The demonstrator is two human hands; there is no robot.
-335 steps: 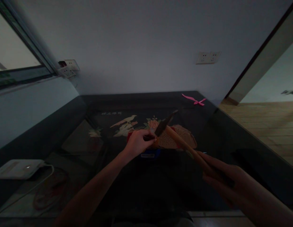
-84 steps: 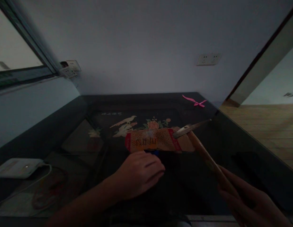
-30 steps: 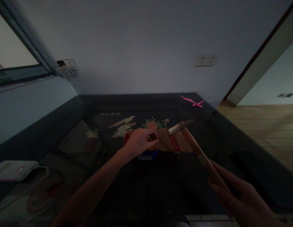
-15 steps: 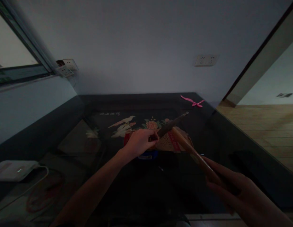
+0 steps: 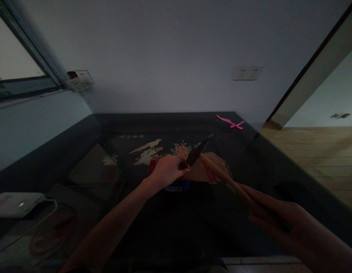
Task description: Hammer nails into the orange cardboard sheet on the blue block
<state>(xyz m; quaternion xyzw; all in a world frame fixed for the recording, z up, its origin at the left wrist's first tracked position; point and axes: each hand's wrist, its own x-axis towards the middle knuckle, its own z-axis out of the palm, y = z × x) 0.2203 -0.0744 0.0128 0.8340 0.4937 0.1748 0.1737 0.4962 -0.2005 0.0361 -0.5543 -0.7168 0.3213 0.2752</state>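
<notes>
My right hand is wrapped round the wooden handle of a hammer. Its dark metal head slants up and away, with a narrow tapering end at the far side. The near end of the head meets the fingertips of my left hand, which are pinched together; what they hold, if anything, is hidden. Beneath the hammer and my left hand lies a tan, dotted piece with red bands, partly covered. A blue object with a pale label shows just below it.
The glossy dark table bears a printed bird and flowers. A pink ribbon lies at the back right. At left rests a white device with a cable. Wall sockets are behind, and wooden floor is at right.
The hammer's head has shifted left and turned steeper, its tapering end now nearer my left hand. My left hand stays almost in place.
</notes>
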